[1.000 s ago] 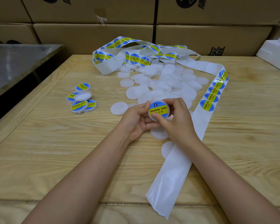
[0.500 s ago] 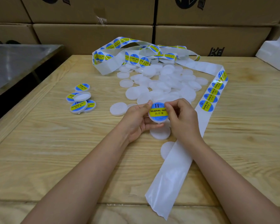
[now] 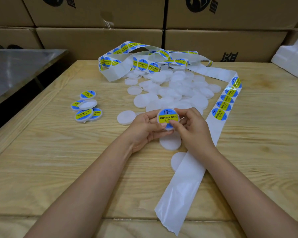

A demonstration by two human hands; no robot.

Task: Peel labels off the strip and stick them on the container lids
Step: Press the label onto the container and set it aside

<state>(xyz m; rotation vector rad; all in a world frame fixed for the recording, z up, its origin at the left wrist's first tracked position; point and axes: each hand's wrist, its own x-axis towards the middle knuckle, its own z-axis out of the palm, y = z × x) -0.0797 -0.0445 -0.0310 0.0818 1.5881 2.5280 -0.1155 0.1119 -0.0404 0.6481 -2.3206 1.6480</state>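
Both hands hold one white round lid [image 3: 168, 117] above the table's middle; a blue and yellow "SOLDERING PASTE" label covers its top. My left hand [image 3: 145, 129] grips it from the left and below. My right hand [image 3: 190, 127] holds its right side, thumb pressing the label's lower edge. The white label strip [image 3: 182, 184] runs from the near edge past my right wrist, carries several labels [image 3: 221, 111] on the right, then loops at the back [image 3: 141, 63]. A heap of plain white lids [image 3: 172, 93] lies behind my hands.
A small pile of labelled lids [image 3: 86, 107] sits at the left on the wooden table [image 3: 58, 160]. Cardboard boxes [image 3: 100, 40] wall off the back. A metal surface [image 3: 15, 69] lies far left, white foam [image 3: 294, 60] far right. Two plain lids [image 3: 170, 142] lie under my hands.
The lid has turned a little in my hands so its label faces me squarely. My right thumb has slid down to the label's lower edge.
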